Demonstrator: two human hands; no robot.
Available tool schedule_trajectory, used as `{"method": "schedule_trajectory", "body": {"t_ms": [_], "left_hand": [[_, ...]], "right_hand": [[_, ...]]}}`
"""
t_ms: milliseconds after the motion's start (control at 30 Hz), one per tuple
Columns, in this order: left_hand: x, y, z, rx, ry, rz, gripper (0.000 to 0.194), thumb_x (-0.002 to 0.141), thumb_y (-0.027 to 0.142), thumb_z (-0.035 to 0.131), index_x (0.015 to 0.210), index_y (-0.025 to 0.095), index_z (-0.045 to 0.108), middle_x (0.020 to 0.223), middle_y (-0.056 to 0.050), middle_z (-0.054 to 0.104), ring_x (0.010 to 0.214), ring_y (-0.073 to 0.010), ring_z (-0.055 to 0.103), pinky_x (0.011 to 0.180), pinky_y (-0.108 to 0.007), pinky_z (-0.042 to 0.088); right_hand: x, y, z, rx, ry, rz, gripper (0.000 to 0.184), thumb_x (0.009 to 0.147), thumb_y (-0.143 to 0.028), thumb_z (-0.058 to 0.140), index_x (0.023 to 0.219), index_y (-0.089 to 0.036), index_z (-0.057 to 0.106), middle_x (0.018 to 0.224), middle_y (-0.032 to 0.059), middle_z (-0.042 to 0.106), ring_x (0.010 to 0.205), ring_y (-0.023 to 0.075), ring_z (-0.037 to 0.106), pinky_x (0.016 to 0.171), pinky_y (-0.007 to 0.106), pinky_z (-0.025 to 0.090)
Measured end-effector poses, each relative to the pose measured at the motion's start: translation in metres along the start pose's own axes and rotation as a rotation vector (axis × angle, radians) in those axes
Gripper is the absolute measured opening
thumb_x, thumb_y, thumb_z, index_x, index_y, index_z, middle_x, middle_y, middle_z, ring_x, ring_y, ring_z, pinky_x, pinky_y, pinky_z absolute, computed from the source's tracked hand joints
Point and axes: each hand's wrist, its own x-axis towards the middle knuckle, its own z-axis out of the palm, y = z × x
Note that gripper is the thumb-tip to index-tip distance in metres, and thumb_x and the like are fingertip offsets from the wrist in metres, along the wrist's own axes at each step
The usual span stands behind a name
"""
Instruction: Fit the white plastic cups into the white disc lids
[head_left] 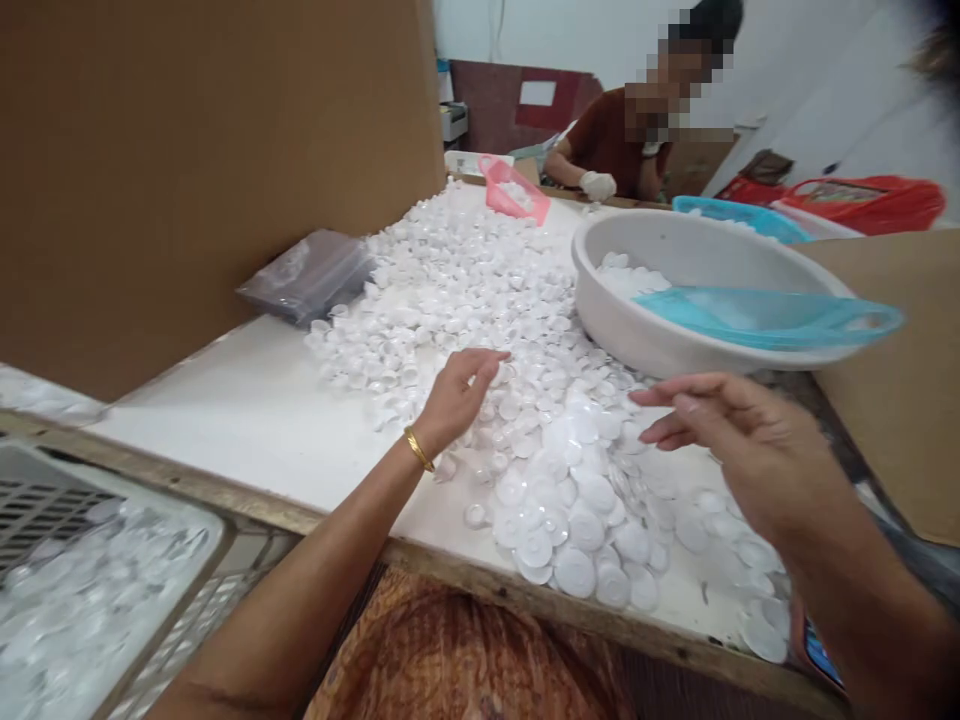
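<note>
Apparently, in the head view, the work is only partway: some white pieces (pixel 628 277) sit in the basin (pixel 630 335), while many white discs (pixel 576 570) lie heaped on the table (pixel 247 400) between the left hand (pixel 452 398), loosely open, and the right hand (pixel 757 440), fingers parted

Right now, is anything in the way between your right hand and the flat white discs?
Nothing visible stands between the right hand and the flat white discs; the big basin sits farther back, beyond both.

There are one basin (pixel 637 325), one pink scoop (pixel 501 192), one packet (pixel 307 275) and uncountably many white pieces (pixel 575 572).
</note>
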Motion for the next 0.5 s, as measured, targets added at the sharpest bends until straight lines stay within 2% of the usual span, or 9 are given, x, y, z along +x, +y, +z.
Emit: {"method": "schedule_trajectory", "body": {"t_ms": [100, 200, 267, 333, 400, 500], "left_hand": [[-0.014, -0.012, -0.038, -0.013, 0.08, -0.209, 0.032, 0.088, 0.037, 0.043, 0.103, 0.02, 0.066, 0.107, -0.004, 0.065, 0.1, -0.0173, 0.057, 0.089, -0.031, 0.045], [-0.048, -0.023, -0.06, 0.101, -0.003, -0.326, 0.026, 0.083, 0.036, 0.05, 0.092, 0.019, 0.068, 0.092, -0.004, 0.066, 0.085, -0.017, 0.06, 0.076, -0.03, 0.047], [-0.074, -0.026, -0.062, 0.194, -0.122, -0.306, 0.022, 0.082, 0.033, 0.053, 0.092, 0.02, 0.067, 0.087, -0.004, 0.063, 0.08, -0.0167, 0.058, 0.073, -0.03, 0.047], [-0.094, -0.026, -0.058, 0.316, -0.203, -0.218, 0.023, 0.08, 0.029, 0.056, 0.1, 0.021, 0.065, 0.091, -0.005, 0.059, 0.085, -0.0182, 0.055, 0.076, -0.032, 0.047], [-0.107, -0.026, -0.053, 0.448, -0.239, -0.123, 0.026, 0.078, 0.023, 0.058, 0.104, 0.02, 0.063, 0.096, -0.007, 0.055, 0.092, -0.0204, 0.052, 0.08, -0.034, 0.045], [-0.112, -0.03, -0.049, 0.545, -0.257, -0.054, 0.015, 0.08, 0.02, 0.055, 0.091, 0.019, 0.065, 0.097, -0.008, 0.053, 0.093, -0.0209, 0.05, 0.079, -0.034, 0.045]], "right_hand": [[-0.009, 0.001, 0.045, -0.201, -0.322, -0.074, 0.021, 0.087, -0.035, 0.049, 0.098, -0.025, 0.065, 0.086, 0.0021, 0.068, 0.075, 0.0164, 0.065, 0.064, 0.028, 0.054], [-0.015, 0.006, 0.087, -0.308, -0.535, -0.251, 0.024, 0.089, -0.026, 0.046, 0.107, -0.026, 0.062, 0.103, 0.0028, 0.066, 0.093, 0.0186, 0.062, 0.078, 0.033, 0.052], [-0.017, 0.011, 0.113, -0.413, -0.585, -0.376, 0.026, 0.088, -0.02, 0.046, 0.109, -0.022, 0.061, 0.11, 0.0051, 0.064, 0.102, 0.021, 0.058, 0.087, 0.038, 0.049], [-0.017, 0.017, 0.135, -0.522, -0.609, -0.461, 0.027, 0.086, -0.017, 0.049, 0.111, -0.018, 0.059, 0.111, 0.0077, 0.063, 0.105, 0.023, 0.055, 0.09, 0.04, 0.047], [-0.017, 0.021, 0.153, -0.6, -0.639, -0.5, 0.029, 0.084, -0.019, 0.054, 0.113, -0.016, 0.058, 0.11, 0.009, 0.062, 0.104, 0.0239, 0.053, 0.088, 0.04, 0.047], [-0.017, 0.025, 0.17, -0.727, -0.657, -0.54, 0.027, 0.082, -0.022, 0.06, 0.108, -0.015, 0.059, 0.102, 0.0096, 0.062, 0.098, 0.0255, 0.053, 0.083, 0.041, 0.046]]}}
